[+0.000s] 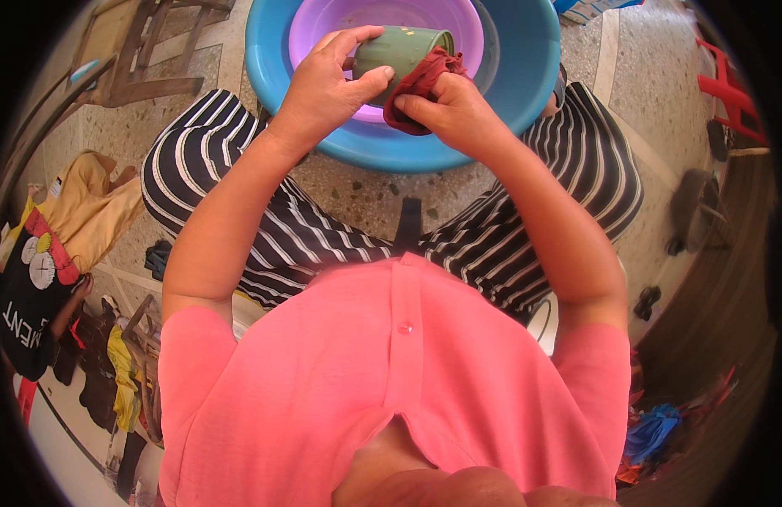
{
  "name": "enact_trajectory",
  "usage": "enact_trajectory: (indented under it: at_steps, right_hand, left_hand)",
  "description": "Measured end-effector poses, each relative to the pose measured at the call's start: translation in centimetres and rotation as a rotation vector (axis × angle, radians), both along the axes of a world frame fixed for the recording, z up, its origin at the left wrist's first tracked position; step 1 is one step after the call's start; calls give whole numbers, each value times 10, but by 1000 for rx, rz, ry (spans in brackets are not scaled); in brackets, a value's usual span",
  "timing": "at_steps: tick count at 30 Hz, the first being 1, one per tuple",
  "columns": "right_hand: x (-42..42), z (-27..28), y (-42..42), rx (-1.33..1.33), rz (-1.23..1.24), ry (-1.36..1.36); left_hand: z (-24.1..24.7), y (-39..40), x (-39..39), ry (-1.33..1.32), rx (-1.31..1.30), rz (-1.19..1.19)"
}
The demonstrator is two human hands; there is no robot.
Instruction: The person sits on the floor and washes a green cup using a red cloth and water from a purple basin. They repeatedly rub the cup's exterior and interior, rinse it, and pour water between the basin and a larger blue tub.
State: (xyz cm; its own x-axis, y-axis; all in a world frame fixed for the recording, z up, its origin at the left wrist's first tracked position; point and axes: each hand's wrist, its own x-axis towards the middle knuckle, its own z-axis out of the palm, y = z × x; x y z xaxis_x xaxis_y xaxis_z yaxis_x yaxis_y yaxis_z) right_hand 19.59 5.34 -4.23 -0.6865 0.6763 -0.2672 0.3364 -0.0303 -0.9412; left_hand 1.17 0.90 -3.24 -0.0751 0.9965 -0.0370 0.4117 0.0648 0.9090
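A green cylindrical container [397, 51], tipped on its side, is gripped by my left hand [340, 79], thumb on the near side and fingers over the top. Small pale specks mark its surface. Bunched in my right hand [451, 108] is a dark red cloth [410, 114], which touches the container near its rimmed end. Both hands are above a purple plastic basin [308, 35]. That basin sits inside a larger blue plastic tub [416, 155] between my knees. Most of the container's inside is hidden from view.
A wooden chair [153, 89] lies at the upper left, and another person [96, 209] is at the left. A red plastic stool [730, 92] stands at the right. Dark footwear [648, 301] rests on the speckled floor [651, 127]. Blue fabric [654, 431] shows at the lower right.
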Motion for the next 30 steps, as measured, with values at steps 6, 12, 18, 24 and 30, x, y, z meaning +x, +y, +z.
enact_trajectory:
  at_steps: [6,12,18,24,30]
  right_hand:
    - [-3,1,-2,-19,-29,35]
    - [-5,-2,-1,-13,-8,50]
    - [-4,1,-1,-45,-52,22]
    - [-4,2,-2,61,104,-83]
    - [-5,8,1,193,136,-58]
  left_hand:
    - [-4,1,-6,-109,-48,27]
    - [-1,-2,-2,-21,7,4]
    - [0,0,-7,-80,-44,-9]
    - [-1,-4,1,40,4,2]
    - [-7,-2,-1,-47,45,-4]
